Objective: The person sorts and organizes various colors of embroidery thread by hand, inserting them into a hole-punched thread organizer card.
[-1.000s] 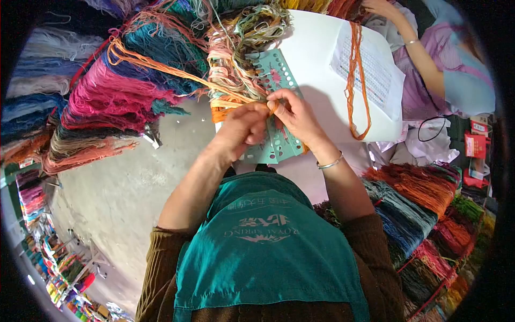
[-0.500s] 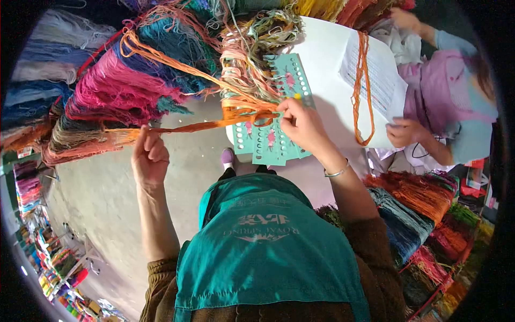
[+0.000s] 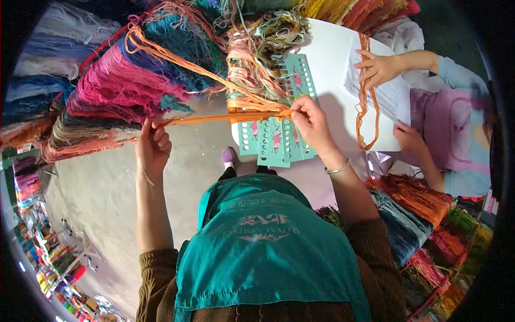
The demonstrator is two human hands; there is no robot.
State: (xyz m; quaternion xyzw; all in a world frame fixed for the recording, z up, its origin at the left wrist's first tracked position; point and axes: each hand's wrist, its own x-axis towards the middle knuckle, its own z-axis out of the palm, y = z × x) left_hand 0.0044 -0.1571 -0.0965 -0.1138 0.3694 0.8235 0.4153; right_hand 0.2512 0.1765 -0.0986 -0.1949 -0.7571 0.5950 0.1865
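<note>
An orange skein stretches nearly level between the person's two hands, which are apart. The left hand pinches its left end, and the right hand pinches its right end. The skein passes in front of a hanging bundle of pink, cream and orange threads. Green punched cards with pink flower prints lie beneath the right hand on a white table. Farther right, another orange loop lies across a printed sheet; a second person's hand is over the loop's upper part, and that person's other hand is at the sheet's lower edge. Left of the bundle hang pink threads and blue ones. A green apron and a purple shoe show below.
</note>
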